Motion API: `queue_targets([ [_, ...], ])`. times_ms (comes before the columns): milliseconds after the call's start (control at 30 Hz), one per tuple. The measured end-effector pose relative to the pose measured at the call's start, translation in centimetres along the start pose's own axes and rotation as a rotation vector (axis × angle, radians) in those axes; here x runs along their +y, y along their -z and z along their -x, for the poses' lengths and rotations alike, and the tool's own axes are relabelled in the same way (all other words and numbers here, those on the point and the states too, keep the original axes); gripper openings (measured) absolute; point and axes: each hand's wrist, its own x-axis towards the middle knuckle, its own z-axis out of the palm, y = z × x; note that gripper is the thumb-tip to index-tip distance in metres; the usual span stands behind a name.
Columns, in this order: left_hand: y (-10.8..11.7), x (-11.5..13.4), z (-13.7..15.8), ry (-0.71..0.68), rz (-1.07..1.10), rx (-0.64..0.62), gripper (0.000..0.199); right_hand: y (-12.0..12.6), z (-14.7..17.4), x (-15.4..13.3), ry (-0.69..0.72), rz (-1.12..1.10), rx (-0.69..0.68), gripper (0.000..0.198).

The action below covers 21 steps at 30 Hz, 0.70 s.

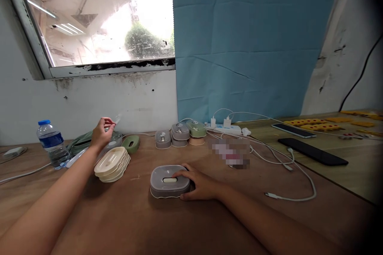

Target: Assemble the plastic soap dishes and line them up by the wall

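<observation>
My left hand point(102, 130) is raised over the back left of the table, thumb and fingertips pinched on a small clear plastic piece point(117, 119). I cannot make out exactly what that piece is. My right hand point(200, 184) grips the right end of a grey oval-cornered plastic box point(158, 181), which lies flat on the table in front of me. A finger rests by the slot in its top, where a cream-coloured part point(169, 180) shows. Below my left hand are a stack of cream plastic trays point(111, 165) and a green slotted cover point(131, 143).
Several finished-looking boxes point(180, 130) stand at the back by a power strip point(224, 128). A water bottle point(51, 143) is at the left beside a green bag point(80, 143). White cables point(299, 199), a black phone point(312, 151) and yellow parts point(317, 125) lie right.
</observation>
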Motion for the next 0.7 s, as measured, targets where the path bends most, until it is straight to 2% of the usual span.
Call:
queue_targets([
  [33,0.1,1.3,0.6,0.0,0.291,0.048,0.018,0.0,0.0,0.0,0.005,-0.004,0.011,0.062],
  [67,0.3,2.7,1.5,0.009,0.576,0.034,0.02,-0.1,0.0,0.1,0.006,-0.019,0.025,0.063],
  [133,0.4,5.5,3.9,0.072,1.025,-0.065,0.022,-0.3,0.1,0.4,0.004,-0.085,0.052,0.07],
  [233,0.3,8.7,8.2,0.228,1.393,-0.218,0.024,-0.8,-0.1,1.2,-0.005,-0.249,0.152,0.086],
  [367,-0.7,10.1,12.9,0.441,1.562,-0.366,0.026,-1.4,-0.4,1.5,0.126,-0.361,0.421,0.092],
  [467,-1.9,9.6,14.6,0.509,1.609,-0.453,0.027,-1.7,-0.2,0.5,0.228,-0.332,0.52,0.083],
  [633,-3.0,8.6,15.5,0.561,1.624,-0.516,0.028,-2.5,0.0,-1.5,0.231,-0.264,0.537,0.076],
  [700,-3.1,8.7,15.6,0.573,1.64,-0.481,0.028,-2.9,-0.3,-1.7,0.171,-0.235,0.688,0.067],
])
